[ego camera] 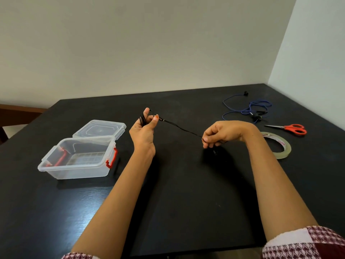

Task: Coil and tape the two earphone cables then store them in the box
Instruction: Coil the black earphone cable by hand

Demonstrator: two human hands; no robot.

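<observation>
Black matte table at frame centre: left hand (142, 128) holds thin black earphone cable (182, 128) looped round 2 raised fingers, taut span slanting down-right to right hand (218, 134) pinching it, clear plastic box (78, 157) lower-left.

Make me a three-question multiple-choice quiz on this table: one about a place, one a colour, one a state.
1. Where does the blue earphone cable lie?
A. On the table, beyond the scissors
B. On the floor
C. Round a wrist

2. What colour are the scissors' handles?
A. Green
B. Red-orange
C. Yellow

3. What state is the black earphone cable in?
A. Lying untouched
B. Held taut between both hands
C. Cut in two

Answers:
1 A, it lies loose at the table's far right.
2 B, both loops are red-orange.
3 B, it is wound on the left hand fingers and the right hand pinches it.
</observation>
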